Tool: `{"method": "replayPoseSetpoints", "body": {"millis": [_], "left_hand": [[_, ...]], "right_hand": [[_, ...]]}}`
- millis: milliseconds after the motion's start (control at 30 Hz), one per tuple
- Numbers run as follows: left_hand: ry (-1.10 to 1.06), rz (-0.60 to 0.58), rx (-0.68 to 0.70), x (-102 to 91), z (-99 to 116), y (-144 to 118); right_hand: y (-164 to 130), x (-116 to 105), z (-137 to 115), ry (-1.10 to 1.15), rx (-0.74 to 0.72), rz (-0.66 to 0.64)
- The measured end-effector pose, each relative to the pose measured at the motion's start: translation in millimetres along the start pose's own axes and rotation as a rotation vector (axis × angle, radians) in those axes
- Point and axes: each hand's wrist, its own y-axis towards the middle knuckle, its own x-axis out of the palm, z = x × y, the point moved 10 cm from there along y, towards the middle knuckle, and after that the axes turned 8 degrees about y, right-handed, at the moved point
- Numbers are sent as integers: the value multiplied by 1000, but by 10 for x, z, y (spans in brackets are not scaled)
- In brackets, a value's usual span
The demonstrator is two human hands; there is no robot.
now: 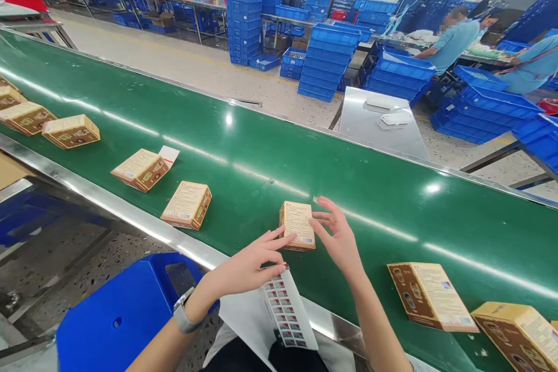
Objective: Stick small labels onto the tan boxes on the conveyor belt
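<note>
Head view, lower centre of frame: left hand (pixel 250 267) and right hand (pixel 337 238) flanking small carton (pixel 297 225) standing on green conveyor belt (pixel 261 145). Left fingertips touching carton's lower left edge; right fingers spread open, hovering just beside its right edge; neither hand closing around it. Printed leaflet (pixel 288 314) lying under left hand, overhanging belt's near rim. More cartons (pixel 187 204) lying along belt toward left; two larger boxes (pixel 429 296) sitting at lower right. Blue crate stacks (pixel 329 61) filling upper frame.
</note>
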Motion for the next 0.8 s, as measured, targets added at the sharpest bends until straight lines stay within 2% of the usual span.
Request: {"method": "replayPoseSetpoints", "body": {"millis": [100,167,333,500,633,700,800], "left_hand": [[21,-20,5,72,30,39],[39,-24,11,92,69,51],[60,-34,46,157,145,100],[79,-35,72,231,178,148],[97,-50,103,303,243,211],[92,-55,120,335,286,253],[68,-56,145,355,359,290]], "right_hand": [[-186,-101,130,176,118,223],[-302,-93,235,239,190,314],[-357,-93,341,291,238,352],[-349,-239,260,139,206,340],[-389,-325,86,-134,143,341],[-394,-400,35,-235,122,373],[-369,-597,26,-247,115,456]]}}
